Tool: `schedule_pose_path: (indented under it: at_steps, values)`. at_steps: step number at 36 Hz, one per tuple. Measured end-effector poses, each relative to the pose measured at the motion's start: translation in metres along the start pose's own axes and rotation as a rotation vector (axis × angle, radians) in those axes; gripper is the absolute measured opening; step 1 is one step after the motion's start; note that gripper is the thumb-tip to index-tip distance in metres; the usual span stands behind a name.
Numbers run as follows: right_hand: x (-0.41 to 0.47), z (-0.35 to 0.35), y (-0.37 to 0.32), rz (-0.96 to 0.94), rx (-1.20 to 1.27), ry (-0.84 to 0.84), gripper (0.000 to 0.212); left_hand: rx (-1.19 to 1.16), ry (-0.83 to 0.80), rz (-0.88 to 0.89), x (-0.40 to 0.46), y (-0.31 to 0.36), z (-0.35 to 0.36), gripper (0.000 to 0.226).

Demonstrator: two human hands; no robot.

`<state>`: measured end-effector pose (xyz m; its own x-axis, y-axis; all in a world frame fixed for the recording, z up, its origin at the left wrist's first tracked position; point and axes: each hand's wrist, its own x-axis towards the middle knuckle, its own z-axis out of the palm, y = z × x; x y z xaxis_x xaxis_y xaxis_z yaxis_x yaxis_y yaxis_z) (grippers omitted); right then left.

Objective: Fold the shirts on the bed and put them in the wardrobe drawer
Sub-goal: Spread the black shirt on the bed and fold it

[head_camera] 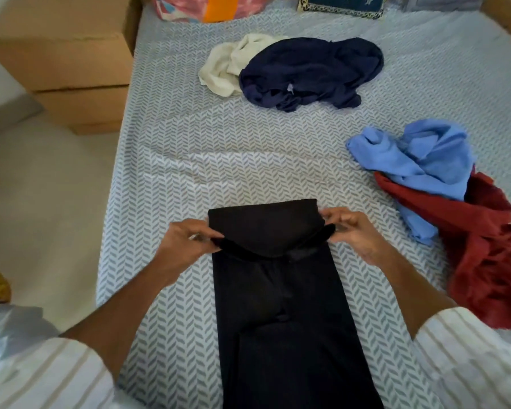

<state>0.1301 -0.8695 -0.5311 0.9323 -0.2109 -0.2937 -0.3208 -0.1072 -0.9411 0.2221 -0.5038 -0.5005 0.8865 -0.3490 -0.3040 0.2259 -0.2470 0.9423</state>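
**First shirt mid-fold, four more waiting**

Black shirt point(281, 290) lying lengthwise on the bed point(165, 137) close to the near edge, already narrowed into a long strip, sides turned in. Far end doubled back toward the body, its folded edge pinched at both corners — left hand point(186, 240) with a narrow grip on the left corner, right hand point(348, 231) with a narrow grip on the right corner, fingers curled on cloth in both cases.

Judging progress: early. One garment partly folded, not yet a finished packet. Still loose and crumpled on the bed: a cream shirt point(222, 66) touching a navy shirt point(310, 72) toward the far end, and a light blue shirt point(419, 166) lying partly over a red shirt point(490, 249) at the right side. Nothing folded and stacked anywhere in view, nothing put away — so most of the folding and all of the stowing probably left.

Hard to make out: near end of the black shirt cut off by the bottom of the frame, so full length unknown. Layers within the strip lost in the dark fabric. Wardrobe drawer not identifiable; a wooden unit point(71, 69) beside the bed at left, purpose unclear. Red shirt partly cut off at the right edge
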Motion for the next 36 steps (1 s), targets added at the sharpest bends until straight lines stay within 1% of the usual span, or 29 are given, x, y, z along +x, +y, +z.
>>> schedule_pose_path:
  at_steps: [1, 2, 5, 7, 13, 16, 21, 22, 24, 25, 26, 27, 28, 30, 32, 33, 36]
  values:
    - [-0.001, 0.000, 0.006, -0.008, -0.024, -0.010, 0.029, 0.030, -0.021, 0.009, -0.002, -0.004, 0.002, 0.027]
    - [0.001, 0.000, 0.011, -0.012, -0.061, -0.022, 0.029, 0.047, -0.029, -0.001, -0.004, -0.008, 0.003, 0.028]
    - [0.005, 0.004, 0.018, -0.040, -0.141, -0.061, 0.038, 0.080, -0.086, -0.021, -0.010, -0.019, 0.004, 0.029]
    - [0.006, 0.006, 0.020, -0.047, -0.133, -0.058, 0.043, 0.135, -0.112, -0.018, -0.011, -0.026, 0.002, 0.023]
    - [0.005, 0.002, 0.020, -0.032, -0.033, -0.094, 0.039, 0.126, -0.055, -0.069, -0.014, -0.030, 0.005, 0.014]
    - [0.003, 0.002, 0.016, -0.012, -0.069, -0.101, 0.037, 0.187, -0.041, -0.061, -0.015, -0.033, 0.005, 0.023]
    - [-0.010, 0.004, 0.007, 0.007, -0.184, -0.116, 0.053, 0.265, -0.056, -0.060, -0.028, -0.032, 0.006, 0.023]
    - [-0.015, 0.003, 0.007, 0.014, -0.218, -0.137, 0.051, 0.284, -0.062, -0.044, -0.030, -0.033, 0.007, 0.023]
    - [-0.021, 0.000, 0.009, 0.034, -0.264, -0.175, 0.035, 0.314, -0.097, -0.021, -0.034, -0.032, 0.007, 0.025]
    - [-0.025, -0.002, 0.011, 0.064, -0.237, -0.195, 0.024, 0.309, -0.121, -0.032, -0.035, -0.032, 0.006, 0.024]
    - [-0.028, -0.002, 0.011, 0.091, -0.195, -0.198, 0.024, 0.288, -0.134, -0.041, -0.034, -0.032, 0.005, 0.023]
    - [-0.028, -0.003, 0.011, 0.110, -0.142, -0.185, 0.033, 0.276, -0.113, -0.055, -0.033, -0.032, 0.003, 0.021]
    - [-0.027, -0.002, 0.009, 0.119, -0.121, -0.147, 0.037, 0.262, -0.078, -0.066, -0.031, -0.031, 0.003, 0.019]
    - [-0.020, 0.003, 0.003, 0.084, -0.127, -0.026, 0.029, 0.259, 0.024, -0.091, -0.023, -0.029, 0.003, 0.015]
    - [-0.006, 0.009, -0.002, 0.086, -0.085, 0.078, 0.021, 0.248, 0.123, -0.096, -0.012, -0.026, 0.006, 0.017]
    - [0.000, 0.013, -0.005, 0.102, -0.067, 0.113, 0.020, 0.235, 0.152, -0.101, -0.007, -0.022, 0.008, 0.018]
    - [0.022, 0.019, -0.008, 0.181, -0.041, 0.130, 0.042, 0.195, 0.181, -0.164, 0.010, -0.017, 0.011, 0.021]
